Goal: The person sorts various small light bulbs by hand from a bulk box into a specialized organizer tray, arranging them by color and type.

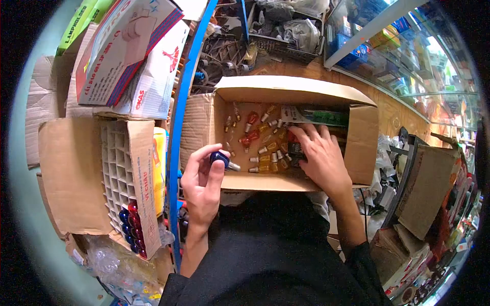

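Note:
My left hand [204,186] pinches a dark blue bulb [220,159] with a silver base, over the near left corner of an open cardboard box [291,182]. Inside the box lie several small bulbs: red ones [249,136], yellow ones [263,168] and clear ones at the left. My right hand [322,158] reaches into the right half of the box, palm down with fingers spread; what lies under its palm is hidden. Beyond its fingertips is a clear package with green contents [321,117].
To the left, a divided carton [140,168] holds red and blue bulbs [131,229]. Stacked boxes [125,51] stand behind it, beside a blue metal frame [178,122]. A glass display case [377,46] is at the back right, with cardboard [426,188] at the right.

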{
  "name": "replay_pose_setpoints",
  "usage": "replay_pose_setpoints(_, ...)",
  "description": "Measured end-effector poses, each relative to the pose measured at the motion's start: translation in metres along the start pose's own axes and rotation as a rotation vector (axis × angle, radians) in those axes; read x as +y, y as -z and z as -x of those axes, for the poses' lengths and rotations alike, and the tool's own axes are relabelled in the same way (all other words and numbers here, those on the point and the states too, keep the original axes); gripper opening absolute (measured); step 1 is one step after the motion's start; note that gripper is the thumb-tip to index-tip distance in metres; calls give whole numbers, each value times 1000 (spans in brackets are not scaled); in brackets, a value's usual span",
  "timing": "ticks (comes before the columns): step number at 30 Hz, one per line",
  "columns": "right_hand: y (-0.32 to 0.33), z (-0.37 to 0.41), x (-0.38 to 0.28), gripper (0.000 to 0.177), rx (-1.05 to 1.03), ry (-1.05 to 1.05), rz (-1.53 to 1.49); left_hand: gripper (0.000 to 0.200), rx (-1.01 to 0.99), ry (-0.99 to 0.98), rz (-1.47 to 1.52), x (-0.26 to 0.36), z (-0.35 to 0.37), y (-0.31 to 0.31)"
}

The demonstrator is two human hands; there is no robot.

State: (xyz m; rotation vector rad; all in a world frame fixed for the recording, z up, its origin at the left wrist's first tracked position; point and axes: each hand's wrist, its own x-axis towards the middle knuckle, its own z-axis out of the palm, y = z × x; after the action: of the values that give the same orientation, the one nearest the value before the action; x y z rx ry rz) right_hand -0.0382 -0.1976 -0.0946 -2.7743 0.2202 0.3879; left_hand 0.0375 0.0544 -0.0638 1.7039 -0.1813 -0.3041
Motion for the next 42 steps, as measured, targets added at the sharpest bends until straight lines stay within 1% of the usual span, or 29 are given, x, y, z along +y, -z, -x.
replay_pose_setpoints(1, 2, 3, -3, 80, 23, 8, 25, 43, 11, 90, 113, -3, 6, 4)
replay_pose_setpoints(2, 2, 5, -6, 80, 48, 19, 48, 44, 32, 99, 162, -1, 9, 5)
replay_pose_setpoints(3, -1, 6, -9, 71, 78, 25, 66, 46, 57, 104, 211, 1, 13, 2)
replay_pose_setpoints(4, 1, 5, -12, 68, 82, 29, 22, 47, 88, 106, 258, 4, 15, 1)
replay_pose_setpoints(5, 7, 5, -17, 65, 80, 42, -23, 54, 71, 104, 289, 8, 19, 2)
replay_pose_setpoints(6, 13, 4, -23, 62, 71, 70, -69, 48, 45, 38, 355, 1, 24, 3)
replay_pose_setpoints(7, 20, 3, -30, 55, 201, 200, -176, 46, -17, 69, 321, 3, 29, 5)
replay_pose_setpoints(8, 38, 5, -50, 51, 192, 218, -288, 44, -68, 105, 284, 4, 34, 9)
replay_pose_setpoints(10, 57, 14, -73, 53, 111, 352, -562, 38, -184, 18, 51, 16, 37, 16)
replay_pose_setpoints(12, 65, 21, -94, 57, 24, 413, -713, 36, -202, -141, 33, 15, 40, 16)
replay_pose_setpoints(13, 69, 22, -101, 56, 21, 476, -665, 40, -184, -191, 95, 10, 42, 14)
replay_pose_setpoints(14, 73, 24, -110, 50, 0, 440, -677, 47, -186, -69, 145, 15, 48, 17)
replay_pose_setpoints(16, 84, 24, -121, 44, -69, 446, -630, 52, -140, -100, 272, 8, 54, 21)
replay_pose_setpoints(18, 81, 25, -130, 44, -61, 486, -623, 53, -144, -52, 369, 4, 60, 30)
replay_pose_setpoints(19, 80, 22, -130, 45, -48, 552, -590, 54, -161, -27, 429, 2, 62, 31)
replay_pose_setpoints(20, 83, 23, -138, 44, -71, 556, -603, 50, -173, -5, 508, 3, 66, 36)
replay_pose_setpoints(22, 86, 25, -150, 45, -52, 592, -597, 43, -171, -25, 548, 9, 70, 48)
replay_pose_setpoints(23, 88, 26, -153, 45, -36, 611, -567, 34, -183, -128, 492, -1, 70, 51)
replay_pose_setpoints(26, 98, 31, -167, 43, 81, 492, -599, 33, -180, -95, 433, -9, 72, 53)
replay_pose_setpoints(27, 96, 33, -166, 46, 127, 454, -635, 30, -150, -112, 398, -10, 73, 55)
replay_pose_setpoints(30, 100, 38, -168, 48, 246, 443, -699, 18, -37, -197, 609, -16, 74, 51)
replay_pose_setpoints(31, 103, 37, -159, 49, 221, 482, -682, 14, -25, -208, 540, -19, 75, 54)
replay_pose_setpoints(34, 112, 37, -176, 48, 258, 517, -714, 15, -4, -196, 441, -25, 77, 63)
replay_pose_setpoints(35, 116, 36, -180, 48, 237, 534, -706, 21, -63, -146, 312, -30, 80, 65)
replay_pose_setpoints(36, 117, 35, -188, 47, 277, 555, -693, 27, -127, -104, 180, -35, 82, 67)
replay_pose_setpoints(37, 117, 33, -199, 46, 317, 576, -681, 32, -153, -112, 132, -45, 82, 64)
replay_pose_setpoints(40, 115, 19, -223, 45, 409, 688, -571, 42, -172, -201, -187, -45, 79, 69)
replay_pose_setpoints(42, 106, 11, -244, 47, 471, 724, -506, 36, -35, -350, -414, -51, 75, 63)
